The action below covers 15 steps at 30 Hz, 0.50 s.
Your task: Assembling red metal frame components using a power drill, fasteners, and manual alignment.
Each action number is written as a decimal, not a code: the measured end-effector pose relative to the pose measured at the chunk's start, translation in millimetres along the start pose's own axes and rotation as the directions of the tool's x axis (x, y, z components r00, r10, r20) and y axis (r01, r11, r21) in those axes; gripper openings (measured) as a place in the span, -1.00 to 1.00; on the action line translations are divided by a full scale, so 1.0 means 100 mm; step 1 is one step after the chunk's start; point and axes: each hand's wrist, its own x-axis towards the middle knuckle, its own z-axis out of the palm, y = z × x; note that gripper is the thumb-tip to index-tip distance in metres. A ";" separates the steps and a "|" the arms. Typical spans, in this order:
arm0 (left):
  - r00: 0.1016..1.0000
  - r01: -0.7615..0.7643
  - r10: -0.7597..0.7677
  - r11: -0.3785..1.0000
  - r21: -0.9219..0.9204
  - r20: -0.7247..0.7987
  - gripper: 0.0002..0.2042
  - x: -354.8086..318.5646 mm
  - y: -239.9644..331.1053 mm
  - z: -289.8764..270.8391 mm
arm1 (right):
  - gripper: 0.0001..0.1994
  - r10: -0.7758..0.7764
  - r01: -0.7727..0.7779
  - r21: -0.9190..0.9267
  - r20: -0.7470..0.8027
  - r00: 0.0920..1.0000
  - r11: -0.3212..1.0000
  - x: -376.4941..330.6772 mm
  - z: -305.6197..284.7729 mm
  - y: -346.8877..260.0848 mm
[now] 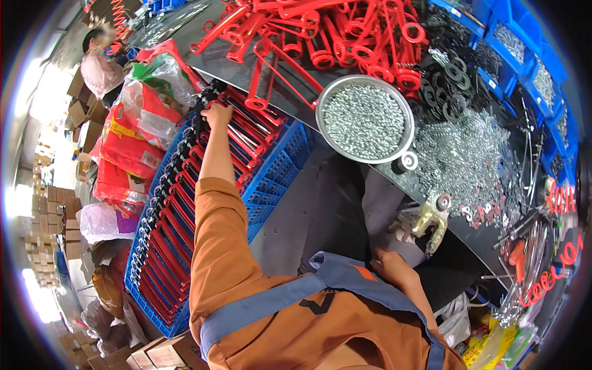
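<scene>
My left hand (217,115) reaches to the far end of a long blue crate (262,213). Its fingers are closed around the black end of one of the red metal tools (179,225), which have long bodies and lie packed side by side there. Black parts and wire-like loops line their left ends. My right hand (394,268) rests low by my dark-trousered thigh, its fingers curled under and mostly hidden; whether it holds anything cannot be seen. Nearest to it is a gold-coloured metal fixture (430,225) at the workbench edge.
A steel bowl of small metal parts (408,139) sits on the bench (475,239). Red ringed frames (333,37), black rings (453,77) and loose silver pieces (456,151) lie around it. Blue bins (530,61) line the right. Red bags (132,148) flank the crate; another person (102,68) sits beyond.
</scene>
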 end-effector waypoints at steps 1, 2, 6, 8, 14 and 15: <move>0.999 0.043 -0.043 0.999 0.017 0.026 -0.39 -0.04 0.02 -0.06 | -0.65 -0.017 0.017 -0.006 0.007 1.000 1.000 0.02 0.01 -0.03; 0.997 0.079 -0.079 0.997 0.011 0.017 -0.43 -0.07 0.05 -0.08 | -0.63 0.012 -0.012 -0.003 0.026 1.000 1.000 0.02 -0.01 -0.05; 0.991 0.127 -0.128 0.992 0.012 0.048 -0.46 -0.02 0.02 -0.09 | -0.60 0.024 -0.024 0.011 0.001 1.000 1.000 0.05 -0.01 -0.10; 0.991 0.122 -0.123 0.992 0.021 0.047 -0.44 0.21 -0.20 -0.11 | -0.61 0.001 -0.001 0.010 0.016 1.000 1.000 0.04 -0.03 -0.12; 0.995 0.097 -0.093 0.991 -0.094 0.048 -0.39 0.26 -0.20 0.02 | -0.61 0.042 -0.036 -0.057 0.106 0.993 0.998 0.17 -0.01 -0.03; 0.994 0.105 -0.101 0.990 -0.091 0.048 -0.39 0.23 -0.17 -0.03 | -0.61 0.125 -0.121 -0.040 0.132 0.983 0.992 0.19 0.01 -0.04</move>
